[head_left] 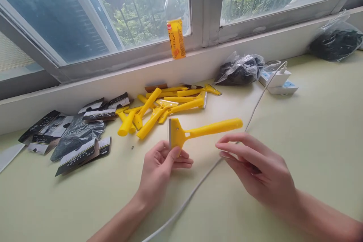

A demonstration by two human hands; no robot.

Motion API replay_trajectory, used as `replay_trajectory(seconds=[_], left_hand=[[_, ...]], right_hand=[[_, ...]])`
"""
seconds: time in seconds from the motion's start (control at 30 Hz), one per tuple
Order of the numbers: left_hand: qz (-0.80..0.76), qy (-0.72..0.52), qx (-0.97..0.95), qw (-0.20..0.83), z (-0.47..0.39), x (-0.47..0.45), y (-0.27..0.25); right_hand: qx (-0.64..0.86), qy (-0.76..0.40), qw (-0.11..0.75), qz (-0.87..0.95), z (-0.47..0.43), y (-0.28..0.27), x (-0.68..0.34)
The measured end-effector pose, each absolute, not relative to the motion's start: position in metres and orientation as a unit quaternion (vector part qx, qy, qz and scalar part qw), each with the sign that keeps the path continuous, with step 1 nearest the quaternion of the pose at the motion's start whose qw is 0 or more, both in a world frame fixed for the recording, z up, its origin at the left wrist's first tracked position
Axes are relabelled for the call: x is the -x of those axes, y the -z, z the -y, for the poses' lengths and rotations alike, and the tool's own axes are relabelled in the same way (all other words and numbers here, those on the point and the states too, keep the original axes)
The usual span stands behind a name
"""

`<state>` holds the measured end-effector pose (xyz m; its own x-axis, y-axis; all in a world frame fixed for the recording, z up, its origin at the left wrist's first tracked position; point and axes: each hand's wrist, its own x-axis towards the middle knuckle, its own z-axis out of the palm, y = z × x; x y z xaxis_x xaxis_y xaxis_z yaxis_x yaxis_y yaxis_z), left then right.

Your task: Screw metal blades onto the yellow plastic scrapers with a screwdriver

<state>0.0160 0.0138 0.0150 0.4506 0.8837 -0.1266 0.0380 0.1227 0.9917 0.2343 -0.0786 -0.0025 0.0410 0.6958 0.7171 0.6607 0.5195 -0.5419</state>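
Observation:
A yellow scraper (214,127) is pinched at its wide blade head between the thumb and fingers of my left hand (161,166). Its handle points right, above the table, toward my right hand (261,170). That hand is curled just below the handle's end, apart from it. Something small and dark (254,168) shows inside the right palm; what it is I cannot make out. Beyond my hands lies a loose pile of yellow scrapers (184,106), several of them overlapping. A small screw-like piece (132,147) rests on the table left of my left hand.
Black-and-white card packages (78,159) and a dark plastic bag (82,132) lie at left. A white cable (195,191) crosses the table to a power strip (283,87). Bags of black pieces (241,70) sit near the wall. An orange-capped bottle (176,38) stands on the windowsill.

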Motion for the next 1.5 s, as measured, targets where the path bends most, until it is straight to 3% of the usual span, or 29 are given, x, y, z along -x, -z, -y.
replay_trajectory(seconds=[0.13, 0.3, 0.5, 0.63, 0.8, 1.5], left_hand=[[-0.407, -0.391, -0.457, 0.687, -0.028, -0.013, -0.012], [-0.385, -0.465, -0.322, 0.73, -0.047, -0.006, -0.01], [-0.372, -0.606, -0.288, 0.642, -0.088, 0.038, -0.057], [-0.362, -0.688, -0.258, 0.574, -0.112, 0.067, -0.083], [-0.357, -0.679, -0.249, 0.591, -0.119, 0.075, -0.077], [-0.379, -0.659, -0.277, 0.588, -0.113, 0.07, -0.079]], right_hand=[[0.46, -0.023, 0.485, 0.743, 0.075, 0.007, -0.228], [0.401, -0.016, 0.33, 0.855, 0.034, 0.009, -0.209], [0.332, -0.014, 0.359, 0.872, -0.057, 0.006, -0.171], [0.353, -0.11, 0.287, 0.884, -0.094, 0.003, -0.127], [0.369, -0.161, 0.211, 0.891, -0.113, -0.004, -0.089], [0.445, -0.13, 0.231, 0.855, -0.091, 0.0, -0.088]])
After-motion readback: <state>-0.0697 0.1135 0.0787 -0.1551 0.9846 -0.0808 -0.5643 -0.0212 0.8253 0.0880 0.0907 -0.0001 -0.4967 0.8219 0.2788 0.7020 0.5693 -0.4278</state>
